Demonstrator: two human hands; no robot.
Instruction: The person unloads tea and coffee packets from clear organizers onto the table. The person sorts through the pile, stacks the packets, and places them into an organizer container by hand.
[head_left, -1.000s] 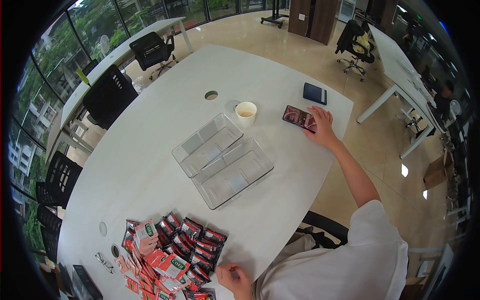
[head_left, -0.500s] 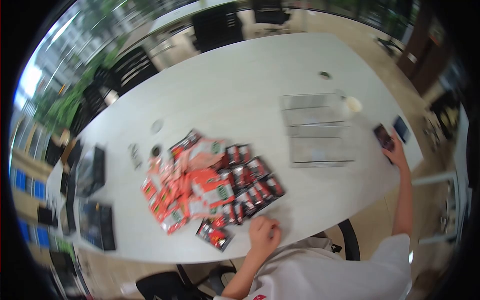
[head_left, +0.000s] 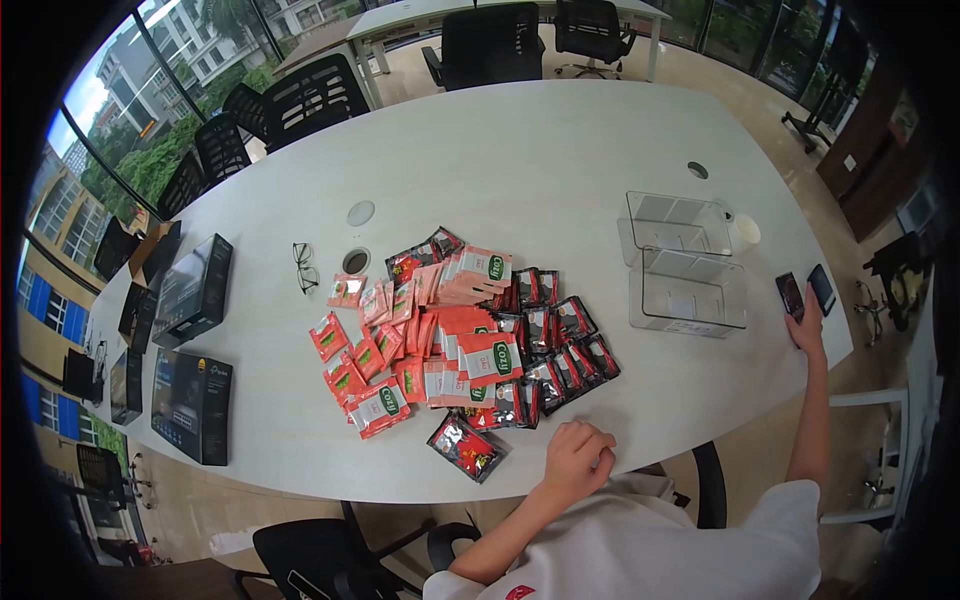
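Observation:
My right hand (head_left: 807,331) is at the right edge of the table, fingers closed round the lower end of a dark smartphone (head_left: 790,297). A second phone (head_left: 822,290) lies just beside it, near my fingertips. My left hand (head_left: 579,462) rests at the front edge in a loose fist, with nothing showing in it. Close to that hand lie black-and-red sachets (head_left: 571,370) and a single black-and-red packet (head_left: 465,447). A heap of pink-and-white packets marked Cozy (head_left: 489,358) covers the table's middle, partly over the black ones.
Two clear plastic bins (head_left: 688,297) stand right of the heap, with a whitish round item (head_left: 746,229) behind them. Eyeglasses (head_left: 305,268) and a round cable hole (head_left: 356,261) are left of centre. Dark product boxes (head_left: 191,407) line the left side; chairs (head_left: 490,45) surround the table.
The view has turned and sharpened, so the table's contents appear shifted rightward. My right hand stays on the phone, and my left hand remains curled at the front edge.

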